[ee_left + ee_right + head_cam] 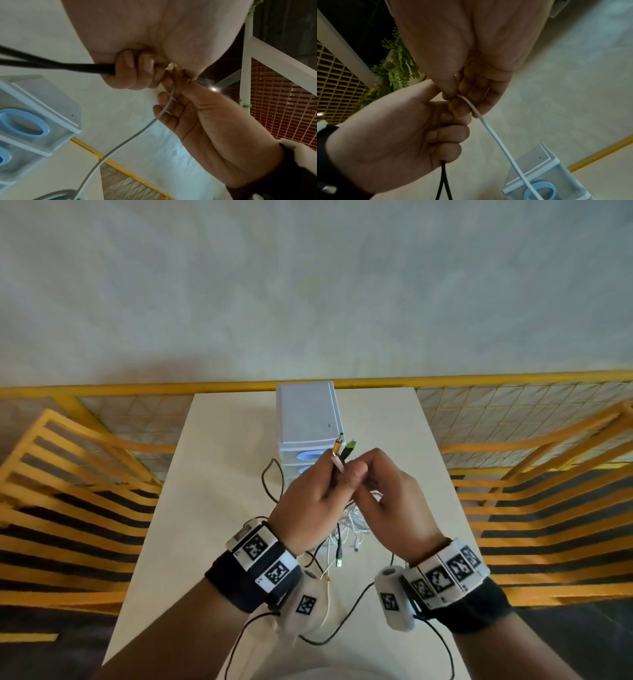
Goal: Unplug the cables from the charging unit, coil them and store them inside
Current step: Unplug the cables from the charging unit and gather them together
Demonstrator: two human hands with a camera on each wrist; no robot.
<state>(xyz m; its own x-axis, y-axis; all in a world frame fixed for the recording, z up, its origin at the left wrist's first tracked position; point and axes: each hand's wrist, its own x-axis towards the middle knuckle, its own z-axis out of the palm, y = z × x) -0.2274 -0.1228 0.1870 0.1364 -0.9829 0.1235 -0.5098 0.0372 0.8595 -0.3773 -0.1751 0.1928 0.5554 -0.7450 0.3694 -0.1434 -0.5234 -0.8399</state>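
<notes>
My left hand [337,477] is raised over the table and grips black cables [51,65] in its fist. An orange plug [338,444] and a green plug [350,449] stick up out of it. My right hand [364,475] meets it fingertip to fingertip and pinches a white cable [496,138], which runs down across its fingers [161,108]. In the right wrist view two black strands [442,180] hang below the left fist. Behind the hands stands the white drawer unit [305,412] with blue oval handles [24,125]. Loose cables [352,525] lie in a pile on the table beneath.
The pale table [222,474] is narrow. A yellow rail [137,389] with mesh panels runs behind it, and yellow slatted racks [68,491] stand close on both sides. A black cable with a green plug [339,561] lies near the front; wrist-camera leads trail below my forearms.
</notes>
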